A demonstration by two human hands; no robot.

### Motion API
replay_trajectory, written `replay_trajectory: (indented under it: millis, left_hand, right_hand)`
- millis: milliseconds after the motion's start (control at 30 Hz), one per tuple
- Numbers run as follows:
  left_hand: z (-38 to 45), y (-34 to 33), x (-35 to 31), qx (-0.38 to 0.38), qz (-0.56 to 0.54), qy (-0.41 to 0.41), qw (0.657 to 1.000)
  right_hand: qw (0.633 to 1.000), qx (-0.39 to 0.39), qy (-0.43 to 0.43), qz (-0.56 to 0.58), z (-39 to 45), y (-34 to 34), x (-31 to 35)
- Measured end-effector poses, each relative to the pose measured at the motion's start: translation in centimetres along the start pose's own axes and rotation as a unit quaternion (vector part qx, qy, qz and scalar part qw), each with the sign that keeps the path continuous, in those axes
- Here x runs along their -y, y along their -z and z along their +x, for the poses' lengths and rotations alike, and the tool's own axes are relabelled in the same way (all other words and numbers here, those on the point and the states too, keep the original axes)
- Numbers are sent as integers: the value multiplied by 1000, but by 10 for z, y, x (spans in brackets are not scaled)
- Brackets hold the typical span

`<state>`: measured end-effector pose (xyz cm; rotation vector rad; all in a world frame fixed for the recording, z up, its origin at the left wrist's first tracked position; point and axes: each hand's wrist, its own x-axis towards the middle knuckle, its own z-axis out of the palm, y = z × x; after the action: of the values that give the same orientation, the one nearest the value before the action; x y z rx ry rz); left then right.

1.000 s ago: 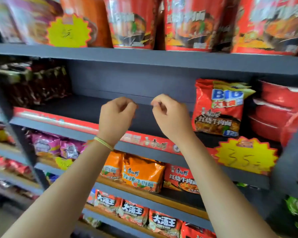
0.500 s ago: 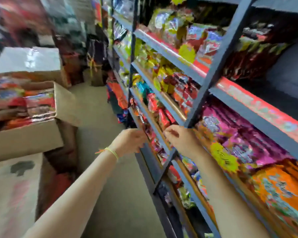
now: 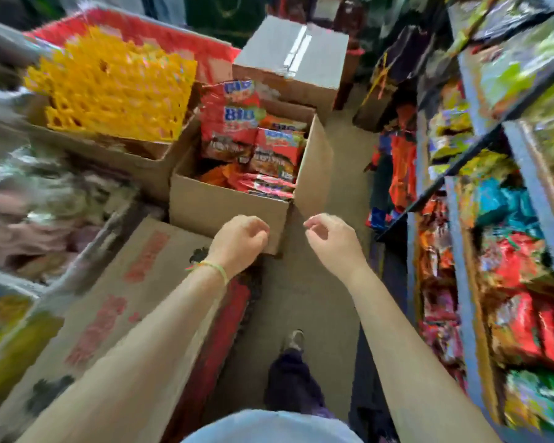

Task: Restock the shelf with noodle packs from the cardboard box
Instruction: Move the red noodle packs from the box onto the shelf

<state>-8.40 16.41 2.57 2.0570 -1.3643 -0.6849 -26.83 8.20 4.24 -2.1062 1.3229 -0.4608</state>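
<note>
An open cardboard box (image 3: 224,212) stands on the floor ahead of me, filled with red noodle packs (image 3: 234,123) marked "BIG"; some stand upright, others lie flat. My left hand (image 3: 237,241) hovers just in front of the box's near wall, fingers loosely curled and holding nothing. Beside the box's near right corner, my right hand (image 3: 330,241) is also loosely curled and empty. The blue shelf (image 3: 461,199) runs along the right, packed with colourful packets; the picture is blurred there.
A box holding yellow plastic trays (image 3: 109,87) sits to the left of the noodle box. A taped, closed carton (image 3: 295,55) stands behind it. A large printed carton (image 3: 125,282) lies at lower left. My foot (image 3: 293,342) stands on the narrow aisle floor.
My view has swung from the shelf's gap beside a BIG noodle pack, left and down to the box. Both hands came away from the shelf, still empty, and now hang near the box.
</note>
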Motion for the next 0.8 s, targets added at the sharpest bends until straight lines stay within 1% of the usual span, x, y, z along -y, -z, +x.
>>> replay_trajectory:
  millis: [133, 267, 333, 400, 500, 567, 600, 667, 733, 800]
  left_hand:
    - [58, 1, 17, -37, 38, 28, 998]
    - [119, -1, 18, -74, 82, 58, 992]
    - [146, -4, 20, -75, 108, 78, 988]
    - [166, -6, 26, -57, 113, 113, 986]
    - [182, -9, 35, -26, 93, 170, 981]
    - [185, -9, 38, -26, 78, 191, 978]
    - [186, -9, 39, -30, 65, 194, 978]
    - [187, -6, 40, -47, -7, 200, 979]
    - [189, 0, 42, -69, -130, 208, 967]
    - [190, 10, 37, -76, -228, 206, 949]
  right_hand:
    - [999, -24, 19, -13, 84, -24, 7]
    - [995, 9, 75, -69, 161, -39, 1]
    - [989, 42, 99, -101, 192, -45, -5]
    - [978, 96, 121, -141, 217, -52, -10]
    - [938, 188, 163, -240, 240, -61, -15]
    - [922, 211, 175, -273, 246, -63, -15]
    - [924, 210, 174, -267, 248, -63, -15]
    - [946, 191, 157, -208, 253, -62, -17]
    - [972, 171, 130, -100, 258, -56, -16]
    - [981, 158, 105, 35, 263, -43, -7]
